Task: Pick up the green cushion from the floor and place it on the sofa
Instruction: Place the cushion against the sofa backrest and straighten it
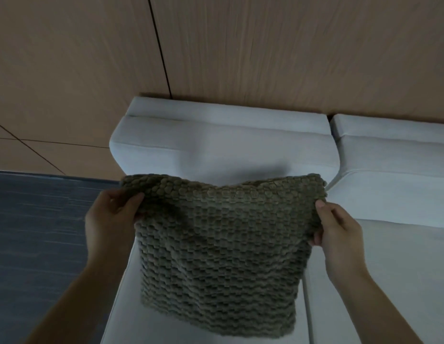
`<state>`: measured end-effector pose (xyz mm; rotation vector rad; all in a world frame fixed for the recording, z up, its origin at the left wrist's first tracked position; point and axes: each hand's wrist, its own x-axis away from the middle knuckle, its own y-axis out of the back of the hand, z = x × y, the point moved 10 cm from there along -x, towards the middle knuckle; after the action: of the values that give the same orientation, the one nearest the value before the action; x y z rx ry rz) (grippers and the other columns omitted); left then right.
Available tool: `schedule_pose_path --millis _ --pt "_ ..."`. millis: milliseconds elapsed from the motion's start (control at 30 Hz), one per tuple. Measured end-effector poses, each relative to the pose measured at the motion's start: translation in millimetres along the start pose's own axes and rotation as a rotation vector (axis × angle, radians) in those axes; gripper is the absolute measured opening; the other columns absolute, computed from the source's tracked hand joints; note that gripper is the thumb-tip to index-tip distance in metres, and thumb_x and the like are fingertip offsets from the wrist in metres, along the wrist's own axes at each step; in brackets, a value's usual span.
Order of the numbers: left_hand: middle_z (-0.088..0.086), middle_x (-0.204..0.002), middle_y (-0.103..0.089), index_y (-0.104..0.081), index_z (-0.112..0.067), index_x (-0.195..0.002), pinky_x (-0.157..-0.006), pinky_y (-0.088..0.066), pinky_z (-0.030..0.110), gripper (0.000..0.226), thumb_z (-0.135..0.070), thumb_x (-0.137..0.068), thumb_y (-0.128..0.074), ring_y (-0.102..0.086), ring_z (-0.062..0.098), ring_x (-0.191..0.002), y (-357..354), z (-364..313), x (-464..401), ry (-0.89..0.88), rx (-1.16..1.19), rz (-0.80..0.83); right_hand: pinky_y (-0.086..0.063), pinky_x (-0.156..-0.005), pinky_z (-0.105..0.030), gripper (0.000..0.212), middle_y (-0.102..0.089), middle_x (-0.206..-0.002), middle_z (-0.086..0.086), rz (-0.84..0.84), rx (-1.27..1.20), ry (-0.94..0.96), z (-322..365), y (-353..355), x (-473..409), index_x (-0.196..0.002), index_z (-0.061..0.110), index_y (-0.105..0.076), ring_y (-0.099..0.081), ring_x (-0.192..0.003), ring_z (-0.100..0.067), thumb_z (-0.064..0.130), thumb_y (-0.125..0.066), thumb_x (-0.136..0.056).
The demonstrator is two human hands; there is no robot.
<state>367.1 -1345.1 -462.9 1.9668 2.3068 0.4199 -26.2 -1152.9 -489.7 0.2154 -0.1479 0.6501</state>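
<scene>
two hands are on the green cushion (222,249), one at each upper corner, and you hold it out in front of you over the sofa (225,145). your left hand (111,217) pinches the upper left corner, thumb lying on the near face and the other fingers curled round behind the fabric, so the grip is closed on the cushion. your right hand (336,228) does the same at the upper right corner, thumb tip pressed on the front and the rest of the fingers folded behind the edge. the cushion hangs from those two corners with its top edge sagging a little in the middle, and its knobbly olive weave faces you. its lower edge sits low over the pale seat of the sofa; whether it touches the seat you cannot tell from this angle. behind the top edge stands the sofa's light grey back cushion (223,135), with a second one (394,155) just beside it to the right. a wood-panelled wall (265,45) rises behind the sofa, and dark blue-grey carpet (37,232) covers the floor to your left.
</scene>
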Motion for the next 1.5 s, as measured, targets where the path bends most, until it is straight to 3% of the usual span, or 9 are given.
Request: schedule_pose_path --millis 200,400,567,800,967,1167,1267,1367,1500 --pt "0.004 -0.09 -0.075 -0.064 -0.026 -0.089 -0.081 -0.058 0.052 0.017 -0.036 -0.078 -0.073 -0.072 0.027 -0.084 -38.8 12.2 -69.9 -0.01 -0.089 0.06 -0.05 -0.054 -0.033 0.025 -0.059 -0.061 -0.001 0.054 0.014 0.009 -21.0 -29.6 -52.1 -0.08 0.013 -0.067 -0.052 -0.046 -0.015 0.031 -0.057 -0.095" --pt "0.008 -0.108 -0.068 -0.057 -0.027 -0.104 -0.088 -0.055 0.051 0.022 -0.017 -0.086 -0.065 -0.067 0.032 -0.095 -77.9 51.2 -115.0 0.059 -0.066 0.216 -0.056 -0.06 -0.037 0.016 -0.068 -0.1 -0.016 0.105 0.114 0.024 -53.4 -37.8 -89.0 -0.1 0.019 -0.064 -0.07 -0.072 -0.026 0.033 -0.057 -0.095" --pt "0.003 -0.11 -0.062 -0.057 -0.013 -0.124 -0.088 -0.048 0.04 0.035 -0.019 -0.09 -0.064 -0.059 0.021 -0.095 -77.4 37.0 -118.5 -0.063 -0.096 0.215 -0.057 -0.056 -0.033 0.021 -0.068 -0.094 0.002 0.12 0.276 0.139 -42.8 -39.6 -93.5 -0.106 0.022 -0.06 -0.069 -0.069 -0.012 0.035 -0.064 -0.09" --pt "-0.002 -0.087 -0.067 -0.064 -0.03 -0.085 -0.084 -0.053 0.043 0.012 -0.019 -0.09 -0.064 -0.063 0.023 -0.085 -68.9 12.4 -135.5 -0.144 -0.135 0.177 -0.052 -0.051 -0.038 0.026 -0.061 -0.064 -0.018 0.026 0.3 0.305 9.6 -52.0 -107.5 -0.084 0.0 -0.057 -0.055 -0.045 -0.01 0.023 -0.06 -0.094" --pt "0.002 -0.1 -0.068 -0.063 -0.024 -0.103 -0.093 -0.053 0.053 0.013 -0.026 -0.09 -0.064 -0.065 0.029 -0.099 -75.9 33.9 -138.3 -0.1 -0.156 0.203 -0.06 -0.061 -0.035 0.019 -0.068 -0.083 0.002 -0.001 0.345 0.314 15.6 -56.4 -119.6 -0.103 0.021 -0.057 -0.066 -0.068 -0.014 0.029 -0.067 -0.089" --pt "-0.001 -0.107 -0.064 -0.055 -0.023 -0.12 -0.083 -0.053 0.04 0.031 -0.042 -0.095 -0.053 -0.062 0.019 -0.098 -71.4 42.2 -126.0 -0.172 -0.128 0.16 -0.056 -0.068 -0.037 0.04 -0.063 -0.099 0.011 -0.03 0.167 0.283 -2.2 -44.6 -103.9 -0.113 0.028 -0.053 -0.066 -0.086 -0.015 0.038 -0.075 -0.081" --pt "-0.005 -0.107 -0.062 -0.05 -0.023 -0.125 -0.077 -0.048 0.03 0.035 -0.044 -0.097 -0.048 -0.06 0.008 -0.094 -58.9 59.3 -111.5 -0.166 0.008 0.103 -0.055 -0.067 -0.037 0.044 -0.061 -0.108 0.006 -0.136 0.055 0.214 -38.3 -21.2 -90.0 -0.119 0.028 -0.053 -0.063 -0.086 -0.018 0.048 -0.07 -0.083" --pt "0.003 -0.116 -0.063 -0.053 -0.021 -0.125 -0.088 -0.046 0.041 0.037 -0.034 -0.091 -0.054 -0.061 0.023 -0.105 -49.9 134.3 -99.0 -0.03 -0.036 0.095 -0.054 -0.073 -0.04 0.038 -0.063 -0.106 0.003 -0.159 0.08 -0.003 -125.8 -11.0 -73.7 -0.118 0.025 -0.055 -0.062 -0.083 -0.017 0.05 -0.06 -0.089" --pt "0.014 -0.127 -0.058 -0.051 -0.013 -0.13 -0.095 -0.042 0.044 0.051 0.002 -0.084 -0.065 -0.053 0.034 -0.12 -78.7 258.2 -60.1 0.212 -0.288 0.359 -0.051 -0.09 -0.042 0.039 -0.067 -0.116 -0.004 0.104 0.394 -0.231 -238.3 -32.5 -59.6 -0.127 0.021 -0.056 -0.063 -0.1 -0.026 0.029 -0.063 -0.09"
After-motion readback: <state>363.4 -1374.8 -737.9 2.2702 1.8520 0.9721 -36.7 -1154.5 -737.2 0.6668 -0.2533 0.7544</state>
